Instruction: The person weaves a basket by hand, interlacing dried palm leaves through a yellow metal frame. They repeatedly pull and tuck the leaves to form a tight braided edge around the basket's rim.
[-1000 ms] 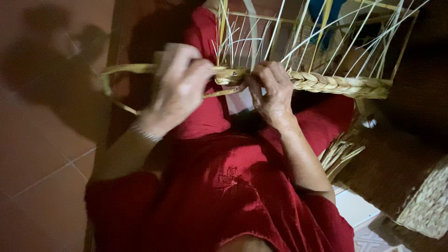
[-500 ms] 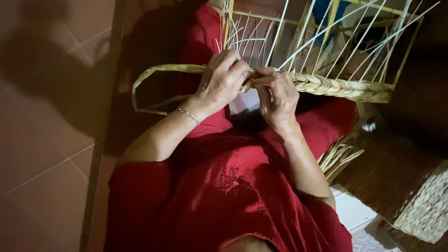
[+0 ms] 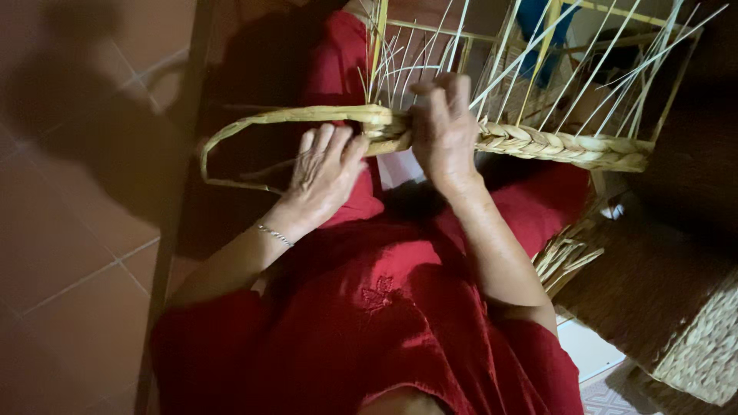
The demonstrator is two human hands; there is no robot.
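Gripping the braid (image 3: 561,146), left hand (image 3: 323,173) has slid lower; right hand (image 3: 444,131) stays clamped.

red dress (image 3: 369,323) | terracotta tile floor (image 3: 69,253) | woven basket (image 3: 692,346), lower right

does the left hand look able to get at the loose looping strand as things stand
Probably yes: the left hand already rests at the braided rim, right where the looping strand starts, and nothing lies between them.
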